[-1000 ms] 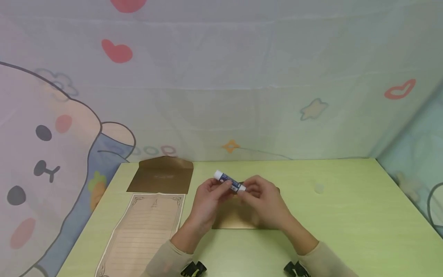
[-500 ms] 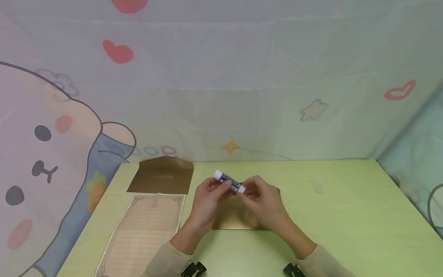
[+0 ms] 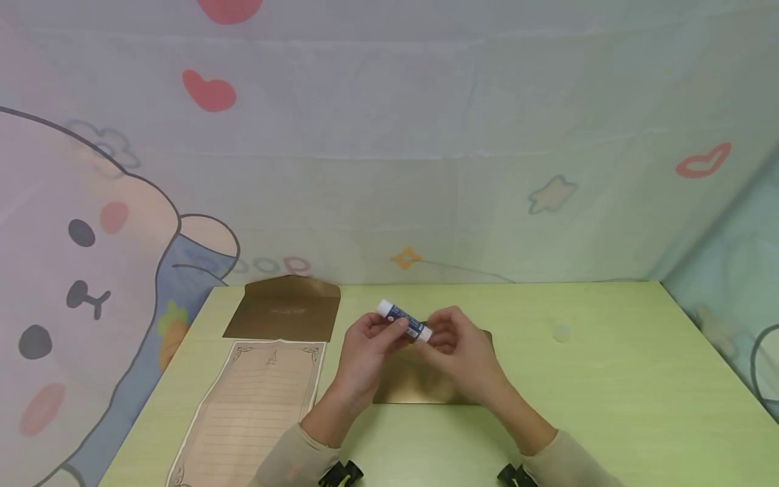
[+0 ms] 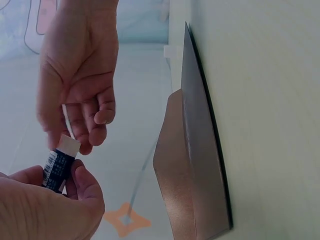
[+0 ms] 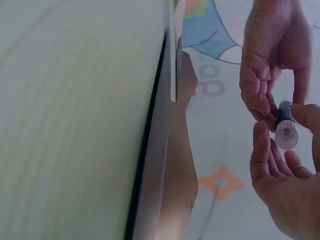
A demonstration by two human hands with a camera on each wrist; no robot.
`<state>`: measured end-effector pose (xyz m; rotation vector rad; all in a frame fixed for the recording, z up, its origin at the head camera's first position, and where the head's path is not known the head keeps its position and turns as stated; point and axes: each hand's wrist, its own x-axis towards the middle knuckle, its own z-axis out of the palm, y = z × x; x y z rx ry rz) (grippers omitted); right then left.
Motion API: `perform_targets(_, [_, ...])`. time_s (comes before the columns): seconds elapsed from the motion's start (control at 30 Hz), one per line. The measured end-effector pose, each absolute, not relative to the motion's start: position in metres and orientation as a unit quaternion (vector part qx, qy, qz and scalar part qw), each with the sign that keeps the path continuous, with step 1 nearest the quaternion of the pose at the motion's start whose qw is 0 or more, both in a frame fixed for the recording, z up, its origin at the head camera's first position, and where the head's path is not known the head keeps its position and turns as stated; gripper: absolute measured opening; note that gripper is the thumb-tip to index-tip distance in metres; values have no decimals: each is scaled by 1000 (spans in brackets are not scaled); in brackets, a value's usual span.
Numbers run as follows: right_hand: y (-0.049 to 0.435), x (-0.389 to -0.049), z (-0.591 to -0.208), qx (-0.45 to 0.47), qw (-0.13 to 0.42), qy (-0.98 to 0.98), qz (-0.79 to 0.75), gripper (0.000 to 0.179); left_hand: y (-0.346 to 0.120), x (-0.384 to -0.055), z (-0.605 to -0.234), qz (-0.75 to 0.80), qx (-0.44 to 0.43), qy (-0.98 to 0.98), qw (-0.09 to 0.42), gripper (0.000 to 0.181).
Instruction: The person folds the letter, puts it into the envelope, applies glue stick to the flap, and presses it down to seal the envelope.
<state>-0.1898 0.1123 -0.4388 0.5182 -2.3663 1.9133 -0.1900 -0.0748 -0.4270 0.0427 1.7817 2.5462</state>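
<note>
A glue stick with a dark blue label and white ends is held slantwise above the table. My left hand grips its middle between thumb and fingers. At its lower right end, my right hand has thumb and fingers around the white base, the other fingers loosely curled. Beneath both hands lies a gold-brown envelope, partly covered by them in the head view; its flap stands raised in the left wrist view.
A second brown envelope lies at the back left, flap toward the wall. In front of it is a lined sheet of letter paper. A small translucent cap-like piece stands on the right of the table. A printed cloth hangs behind.
The fingers of my right hand have shifted slightly at the base of the glue stick. My left hand and the glue stick stay almost where they were.
</note>
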Motion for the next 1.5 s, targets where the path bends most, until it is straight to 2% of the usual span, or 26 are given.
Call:
perform_targets(0.1, [110,-187,-438,193,103,-796,564,28,-75,-190,-427,819,9,574,17,24])
perform_targets(0.17, [110,-187,-438,194,105,-795,565,25,-75,-190,-427,818,8,574,18,25])
perform_targets(0.23, [111,-189,-439,184,67,-778,598,23,-75,-189,-427,819,8,574,20,25])
perform_targets(0.43, [119,-198,-441,97,-123,-674,722,25,-76,-187,-426,810,19,585,26,26])
perform_targets(0.5, [121,-199,-441,77,-161,-639,748,28,-76,-187,-426,808,22,588,28,27])
perform_targets(0.57, [121,-198,-440,77,-168,-629,756,30,-76,-187,-426,809,23,587,27,27])
perform_targets(0.67, [119,-194,-438,117,-102,-688,709,32,-75,-188,-426,811,18,584,23,26])
perform_targets(0.8, [113,-188,-437,186,59,-789,582,34,-75,-189,-426,814,11,580,17,24])
perform_targets(0.87, [111,-187,-438,205,119,-809,538,32,-75,-189,-426,815,11,579,15,24])
perform_targets(0.97, [111,-187,-440,212,141,-812,525,28,-75,-188,-426,815,13,579,15,23])
perform_targets(1.03, [113,-189,-440,206,111,-801,551,24,-75,-188,-426,816,13,577,16,23])
perform_targets(1.13, [116,-192,-440,165,13,-761,627,19,-75,-188,-426,815,15,579,19,23])
perform_targets(1.23, [118,-196,-440,107,-88,-701,699,24,-75,-188,-427,811,18,584,23,24])
perform_targets(1.3, [119,-198,-440,76,-133,-668,729,29,-75,-187,-427,810,19,586,24,24])
perform_targets(1.4, [119,-197,-441,74,-143,-654,739,30,-75,-187,-427,811,18,585,22,23])
perform_targets(1.5, [118,-194,-441,123,-75,-706,694,31,-75,-188,-427,815,16,580,19,21])
